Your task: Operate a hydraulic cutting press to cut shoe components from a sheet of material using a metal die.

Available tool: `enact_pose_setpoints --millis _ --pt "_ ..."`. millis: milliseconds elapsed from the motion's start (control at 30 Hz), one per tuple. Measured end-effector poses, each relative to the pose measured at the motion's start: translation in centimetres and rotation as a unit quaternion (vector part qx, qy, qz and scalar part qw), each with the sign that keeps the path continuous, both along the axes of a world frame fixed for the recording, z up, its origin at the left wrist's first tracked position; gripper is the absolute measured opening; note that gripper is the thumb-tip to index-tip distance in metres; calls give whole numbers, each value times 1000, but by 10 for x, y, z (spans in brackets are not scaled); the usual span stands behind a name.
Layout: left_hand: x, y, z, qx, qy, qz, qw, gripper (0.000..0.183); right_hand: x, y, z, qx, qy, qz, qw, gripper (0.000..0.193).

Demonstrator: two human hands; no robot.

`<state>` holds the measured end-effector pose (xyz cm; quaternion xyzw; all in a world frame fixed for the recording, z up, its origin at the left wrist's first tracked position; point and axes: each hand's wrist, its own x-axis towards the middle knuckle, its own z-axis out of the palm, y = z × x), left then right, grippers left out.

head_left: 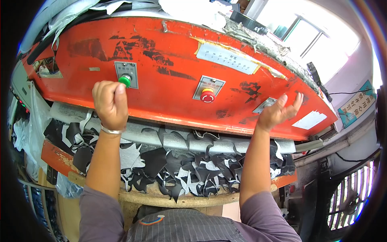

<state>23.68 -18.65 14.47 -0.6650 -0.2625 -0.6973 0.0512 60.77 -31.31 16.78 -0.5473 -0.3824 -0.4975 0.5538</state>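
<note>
My left hand [108, 104] is curled into a loose fist, with a bracelet at the wrist. Its thumb is at the lower edge of a green push button [125, 82]; whether they touch, I cannot tell. That button sits on the red front panel [169, 97] of a large machine. My right hand [278, 114] is raised with its fingers apart and nothing in it. Behind it is a metal control plate [260, 107], partly hidden by the hand. Between my hands, a red mushroom-shaped stop button [207, 95] with a yellow collar stands out from the panel.
Below the panel, black and pale cut scraps [155, 161] lie heaped on the work surface, which has a worn wooden front edge [177, 198]. Clear plastic bags [36, 121] hang at the left. A caged fan [350, 197] stands at the lower right.
</note>
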Motion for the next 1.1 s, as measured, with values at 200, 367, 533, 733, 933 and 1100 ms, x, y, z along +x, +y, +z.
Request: enact_pose_setpoints --millis 200,367,533,733,933,1100 --pt "-22 -55 -22 -163 162 -99 968 25 -49 -57 -32 4 -6 124 992 34" --pt "-32 -190 -120 -338 381 -274 816 22 -148 -189 -122 -642 -16 319 697 45" --pt "-18 -254 -150 -324 416 -210 824 28 -174 -247 -164 -665 12 213 716 48" --pt "-2 -263 -154 -349 375 -160 844 22 -164 -240 -168 -664 25 221 714 41" --pt "11 -243 -131 -392 395 -153 817 23 -126 -216 -141 -743 -10 315 591 34" --pt "43 -200 -106 -689 257 -337 587 14 -58 -114 -98 -692 109 326 635 58"
